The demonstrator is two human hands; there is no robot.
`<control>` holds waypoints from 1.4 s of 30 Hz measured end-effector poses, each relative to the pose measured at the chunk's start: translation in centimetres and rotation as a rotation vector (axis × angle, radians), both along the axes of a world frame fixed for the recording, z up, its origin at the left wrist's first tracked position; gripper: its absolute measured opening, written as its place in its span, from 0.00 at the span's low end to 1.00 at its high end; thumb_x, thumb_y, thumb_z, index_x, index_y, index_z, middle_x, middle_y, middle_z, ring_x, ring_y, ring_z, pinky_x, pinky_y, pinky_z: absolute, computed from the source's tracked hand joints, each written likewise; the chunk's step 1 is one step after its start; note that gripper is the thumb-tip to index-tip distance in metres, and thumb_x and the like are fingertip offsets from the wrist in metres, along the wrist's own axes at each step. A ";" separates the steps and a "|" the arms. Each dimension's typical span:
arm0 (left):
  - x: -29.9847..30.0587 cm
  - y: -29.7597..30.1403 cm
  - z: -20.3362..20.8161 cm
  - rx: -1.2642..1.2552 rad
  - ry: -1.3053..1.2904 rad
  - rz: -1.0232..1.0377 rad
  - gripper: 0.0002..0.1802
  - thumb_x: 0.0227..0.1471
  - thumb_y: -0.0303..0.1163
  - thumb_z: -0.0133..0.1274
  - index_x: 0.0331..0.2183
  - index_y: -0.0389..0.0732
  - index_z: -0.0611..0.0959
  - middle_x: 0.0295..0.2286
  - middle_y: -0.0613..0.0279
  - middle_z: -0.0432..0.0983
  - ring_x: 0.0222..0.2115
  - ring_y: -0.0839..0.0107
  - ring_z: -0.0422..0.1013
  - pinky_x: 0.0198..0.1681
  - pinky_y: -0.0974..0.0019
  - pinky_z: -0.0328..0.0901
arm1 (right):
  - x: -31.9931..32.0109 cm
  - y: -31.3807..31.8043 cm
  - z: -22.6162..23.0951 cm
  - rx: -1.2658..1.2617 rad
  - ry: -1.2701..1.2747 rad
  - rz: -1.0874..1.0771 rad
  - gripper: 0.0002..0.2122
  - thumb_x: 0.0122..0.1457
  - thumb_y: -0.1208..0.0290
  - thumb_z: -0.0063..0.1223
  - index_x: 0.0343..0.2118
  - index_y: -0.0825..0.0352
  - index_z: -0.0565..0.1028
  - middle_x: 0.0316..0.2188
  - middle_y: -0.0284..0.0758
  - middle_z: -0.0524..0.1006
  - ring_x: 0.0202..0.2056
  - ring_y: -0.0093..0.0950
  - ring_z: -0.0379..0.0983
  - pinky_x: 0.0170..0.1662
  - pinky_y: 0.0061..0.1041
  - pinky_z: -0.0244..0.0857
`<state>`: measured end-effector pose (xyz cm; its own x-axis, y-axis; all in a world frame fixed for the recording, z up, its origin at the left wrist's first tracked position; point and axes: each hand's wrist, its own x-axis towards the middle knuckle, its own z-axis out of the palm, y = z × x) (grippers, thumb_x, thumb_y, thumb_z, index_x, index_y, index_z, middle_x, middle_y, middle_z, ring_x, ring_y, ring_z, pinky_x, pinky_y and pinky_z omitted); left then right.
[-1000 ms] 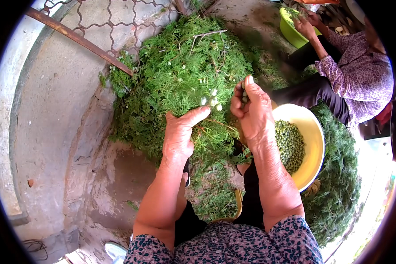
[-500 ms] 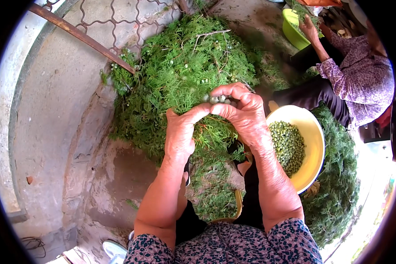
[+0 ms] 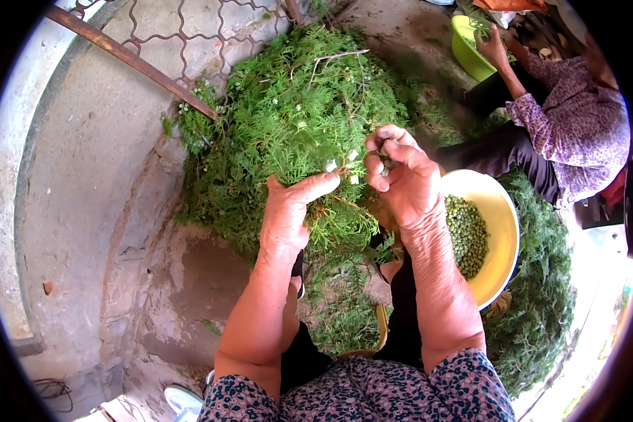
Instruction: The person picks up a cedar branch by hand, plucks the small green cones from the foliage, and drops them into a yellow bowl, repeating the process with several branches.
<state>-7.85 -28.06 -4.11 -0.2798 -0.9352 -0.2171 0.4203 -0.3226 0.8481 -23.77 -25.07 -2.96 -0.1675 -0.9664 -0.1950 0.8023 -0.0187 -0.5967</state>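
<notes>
My left hand (image 3: 288, 209) is closed on a leafy evergreen sprig (image 3: 339, 216), its thumb stretched along the stem. A few pale green cones (image 3: 331, 166) show on the sprig by the thumb tip. Just right of it, my right hand (image 3: 413, 184) is curled round several small grey-green cones (image 3: 387, 160), apart from the sprig. Beneath my right wrist stands a yellow bowl (image 3: 503, 235), partly filled with small green cones (image 3: 467, 235). Beyond both hands rises a large heap of cut evergreen branches (image 3: 281, 105).
At the upper right a person in a purple patterned shirt (image 3: 577, 130) holds greenery over a lime-green basin (image 3: 464, 46). More branches (image 3: 534, 330) lie right of the bowl. A rusty metal bar (image 3: 133, 60) and wire grille (image 3: 200, 35) lean at the upper left, above the concrete (image 3: 91, 162).
My right hand has drawn away from the left thumb toward the right, its fingers curling further round the cones. The left hand keeps its grip in nearly the same place.
</notes>
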 end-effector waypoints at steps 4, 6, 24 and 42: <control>0.2 -0.1 0.0 -0.026 -0.033 -0.044 0.13 0.35 0.19 0.57 0.31 0.33 0.79 0.27 0.58 0.76 0.26 0.71 0.73 0.31 0.68 0.69 | -0.2 0.0 -0.7 -0.018 0.184 0.041 0.08 0.52 0.68 0.54 0.26 0.68 0.74 0.16 0.27 0.69 0.13 0.16 0.59 0.14 0.14 0.47; 0.5 -0.1 0.1 0.029 -0.038 -0.087 0.15 0.34 0.20 0.60 0.31 0.37 0.80 0.28 0.63 0.77 0.28 0.75 0.72 0.35 0.70 0.66 | 0.1 0.3 0.1 0.037 0.282 0.081 0.08 0.52 0.68 0.55 0.28 0.68 0.75 0.15 0.26 0.69 0.13 0.14 0.59 0.14 0.13 0.46; 0.0 0.0 -0.1 -0.100 -0.051 0.008 0.16 0.35 0.20 0.61 0.33 0.33 0.78 0.30 0.57 0.77 0.29 0.71 0.74 0.38 0.69 0.68 | 0.5 0.5 0.6 -0.048 0.187 0.079 0.06 0.51 0.76 0.54 0.33 0.67 0.71 0.20 0.28 0.71 0.16 0.14 0.61 0.15 0.12 0.49; 0.3 0.1 -0.1 -0.010 -0.035 0.012 0.15 0.36 0.25 0.62 0.31 0.35 0.80 0.30 0.59 0.77 0.31 0.73 0.72 0.39 0.69 0.64 | 0.4 0.1 0.1 -0.102 0.067 0.079 0.05 0.53 0.73 0.52 0.31 0.67 0.73 0.24 0.31 0.73 0.18 0.18 0.65 0.17 0.14 0.54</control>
